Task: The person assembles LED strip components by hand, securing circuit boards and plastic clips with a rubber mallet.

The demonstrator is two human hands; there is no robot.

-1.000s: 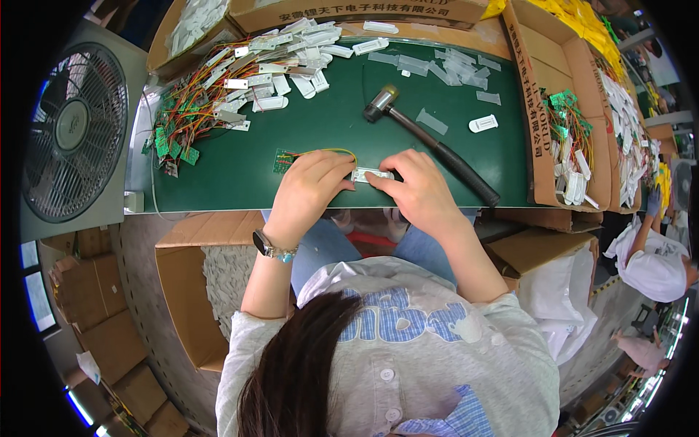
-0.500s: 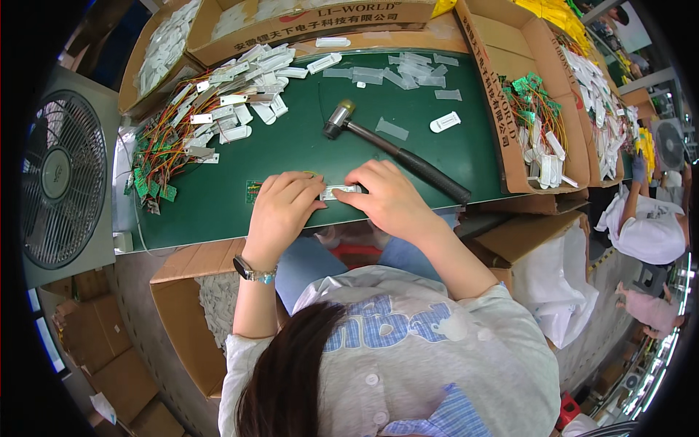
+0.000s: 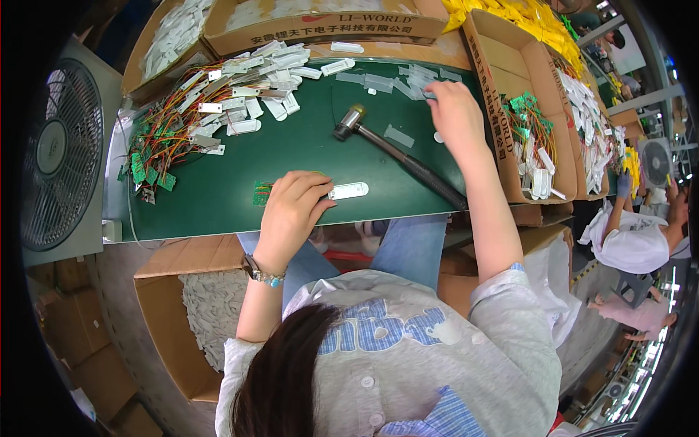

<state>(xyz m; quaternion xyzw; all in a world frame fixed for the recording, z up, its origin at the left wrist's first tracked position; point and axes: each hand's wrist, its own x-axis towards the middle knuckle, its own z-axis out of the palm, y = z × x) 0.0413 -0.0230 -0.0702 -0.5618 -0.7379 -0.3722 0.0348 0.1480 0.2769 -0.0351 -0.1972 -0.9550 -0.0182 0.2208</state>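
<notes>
Where left grip (image 3: 290, 207) presses, white casing (image 3: 348, 191).

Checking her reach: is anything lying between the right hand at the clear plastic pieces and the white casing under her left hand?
Yes. The hammer lies diagonally on the green mat, between the right hand and the white casing held by the left hand.

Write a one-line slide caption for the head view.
Left hand rests beside a white plastic shell on the green mat; right hand reaches clear strips past the hammer.

green circuit board (image 3: 261, 193) mostly hidden under left hand (image 3: 290, 211), right hand (image 3: 455, 113) fingers' grip unclear
</notes>
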